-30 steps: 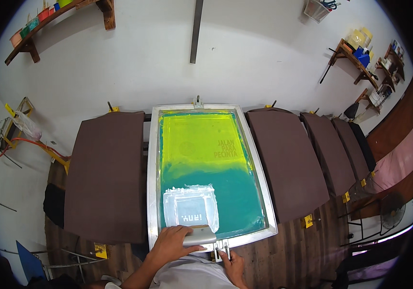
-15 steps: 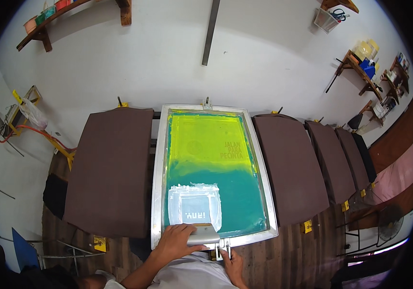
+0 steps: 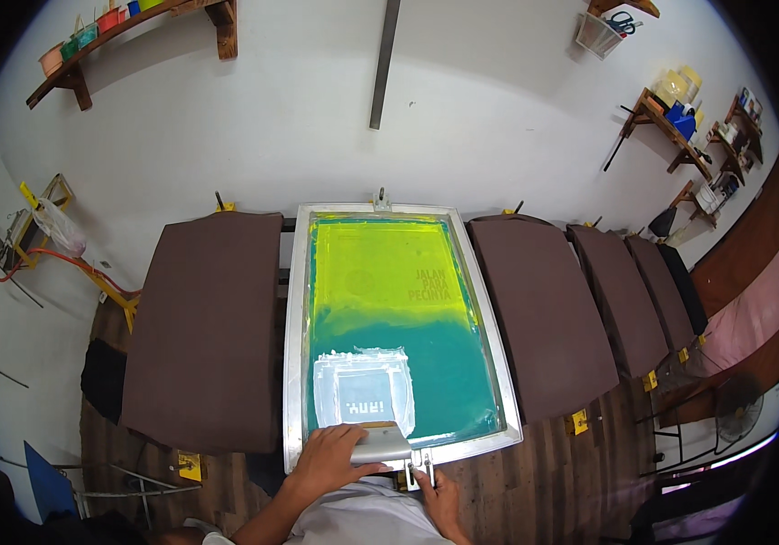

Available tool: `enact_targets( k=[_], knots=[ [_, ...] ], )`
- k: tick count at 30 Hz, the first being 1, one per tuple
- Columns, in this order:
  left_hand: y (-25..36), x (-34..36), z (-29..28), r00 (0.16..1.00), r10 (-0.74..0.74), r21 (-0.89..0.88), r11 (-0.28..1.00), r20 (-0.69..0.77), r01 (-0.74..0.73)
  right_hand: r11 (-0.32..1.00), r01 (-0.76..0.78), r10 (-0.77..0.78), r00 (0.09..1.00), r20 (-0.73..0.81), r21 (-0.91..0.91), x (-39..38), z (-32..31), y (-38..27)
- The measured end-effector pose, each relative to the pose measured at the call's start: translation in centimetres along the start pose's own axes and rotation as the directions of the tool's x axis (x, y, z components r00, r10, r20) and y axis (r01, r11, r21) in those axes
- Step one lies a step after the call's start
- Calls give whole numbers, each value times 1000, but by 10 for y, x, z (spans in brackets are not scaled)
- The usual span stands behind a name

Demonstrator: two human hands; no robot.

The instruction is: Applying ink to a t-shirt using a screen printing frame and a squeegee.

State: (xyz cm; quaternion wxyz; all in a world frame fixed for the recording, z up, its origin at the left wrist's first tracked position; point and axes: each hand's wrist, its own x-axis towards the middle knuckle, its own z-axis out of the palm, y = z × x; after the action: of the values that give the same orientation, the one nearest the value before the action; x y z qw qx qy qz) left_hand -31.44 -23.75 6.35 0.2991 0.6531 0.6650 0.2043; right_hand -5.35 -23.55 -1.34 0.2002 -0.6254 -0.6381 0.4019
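My left hand (image 3: 324, 452) grips a silver squeegee (image 3: 382, 448) at the front edge of an aluminum screen frame (image 3: 295, 327). The screen (image 3: 394, 331) inside has a yellow-green upper part and a teal lower part. A thick patch of white ink (image 3: 362, 386), with a light lettered design within, lies at its lower left, just behind the squeegee. My right hand (image 3: 439, 495) is closed on a metal clamp (image 3: 421, 472) at the front of the frame, below and right of the squeegee. Part of its fingers is hidden.
Padded boards covered in brown fabric stand on the left (image 3: 199, 331) and several on the right (image 3: 548, 318), with yellow brackets at their ends. Wall shelves (image 3: 149, 14) hold tubs and tools. A fan (image 3: 739, 409) is at the lower right, and a red hose (image 3: 54, 254) runs at the left.
The view has shifted slightly. Both hands, the squeegee and the frame look unchanged in relation to one another.
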Motion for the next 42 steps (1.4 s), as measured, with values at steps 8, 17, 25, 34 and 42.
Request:
enact_targets(
  k=[8, 17, 25, 34, 42],
  knots=[
    [-5, 2, 7, 1000, -5, 9, 1000, -6, 5, 949, -139, 95, 982, 161, 282, 6, -1, 4],
    [-16, 8, 17, 1000, -21, -13, 1000, 21, 21, 985, -171, 160, 947, 278, 18, 19, -11, 18],
    [-11, 2, 14, 999, -36, -21, 999, 31, 36, 829, 301, -62, 887, 458, -471, 41, -73, -122],
    [-14, 1, 20, 999, -48, -112, 993, 2, 48, 658, 648, -318, 700, 639, -382, 88, 9, -127],
    [-33, 59, -20, 988, -79, -208, 972, 136, 107, 661, 669, -237, 616, 751, -340, 153, 6, -171]
  ],
)
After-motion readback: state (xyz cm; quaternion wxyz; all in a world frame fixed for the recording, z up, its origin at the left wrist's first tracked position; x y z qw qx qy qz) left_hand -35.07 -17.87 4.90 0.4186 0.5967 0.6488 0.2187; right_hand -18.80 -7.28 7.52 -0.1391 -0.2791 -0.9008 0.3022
